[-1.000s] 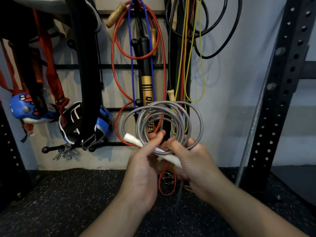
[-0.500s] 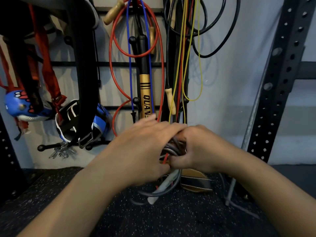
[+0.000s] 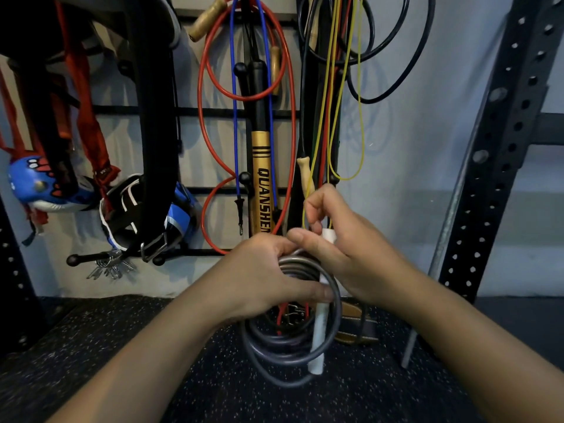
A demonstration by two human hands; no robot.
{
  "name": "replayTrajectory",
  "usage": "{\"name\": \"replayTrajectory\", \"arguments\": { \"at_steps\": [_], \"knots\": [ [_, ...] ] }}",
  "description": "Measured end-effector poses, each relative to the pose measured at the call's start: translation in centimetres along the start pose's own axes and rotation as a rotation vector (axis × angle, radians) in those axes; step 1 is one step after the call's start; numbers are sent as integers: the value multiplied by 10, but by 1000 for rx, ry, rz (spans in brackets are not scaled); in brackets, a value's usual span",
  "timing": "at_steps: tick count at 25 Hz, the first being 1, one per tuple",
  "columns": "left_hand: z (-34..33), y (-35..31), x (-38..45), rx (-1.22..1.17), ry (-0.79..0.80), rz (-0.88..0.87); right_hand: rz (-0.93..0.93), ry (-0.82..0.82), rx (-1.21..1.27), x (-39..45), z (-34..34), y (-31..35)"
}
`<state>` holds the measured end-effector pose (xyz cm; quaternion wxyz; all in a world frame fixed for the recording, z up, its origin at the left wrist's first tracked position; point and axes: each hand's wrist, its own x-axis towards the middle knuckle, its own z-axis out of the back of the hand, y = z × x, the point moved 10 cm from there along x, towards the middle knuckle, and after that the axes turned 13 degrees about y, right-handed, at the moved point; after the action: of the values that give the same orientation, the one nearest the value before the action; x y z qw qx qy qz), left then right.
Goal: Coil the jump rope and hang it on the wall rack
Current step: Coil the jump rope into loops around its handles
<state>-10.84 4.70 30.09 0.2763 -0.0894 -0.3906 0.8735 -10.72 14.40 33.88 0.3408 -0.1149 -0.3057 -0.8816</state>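
The grey jump rope is wound into a coil of several loops that hangs below my hands. My left hand clamps the top of the coil, thumb across the loops. One white handle points down through the coil. My right hand is closed around the other white handle at the coil's top right. The black wall rack with knobbed pegs stands straight ahead behind my hands.
Red, blue, yellow and black ropes hang on the rack, with a gold and black bat. Boxing gloves, straps and a belt hang at left. A perforated black upright stands right. Speckled rubber floor lies below.
The coil went from standing above my hands to hanging below them. My right hand has shifted up and now grips a white handle at the coil's top.
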Motion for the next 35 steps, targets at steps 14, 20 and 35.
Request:
{"name": "replayTrajectory", "arguments": {
  "at_steps": [14, 20, 35],
  "knots": [
    [31, 22, -10, -793, -409, -198, -156, -21, 760, -19, -20, -28],
    [17, 42, -7, -1091, -540, -192, -200, -149, 898, -28, -37, -35],
    [34, 42, -8, -615, -307, -51, -130, 136, 365, -18, -19, -37]
  ]
}}
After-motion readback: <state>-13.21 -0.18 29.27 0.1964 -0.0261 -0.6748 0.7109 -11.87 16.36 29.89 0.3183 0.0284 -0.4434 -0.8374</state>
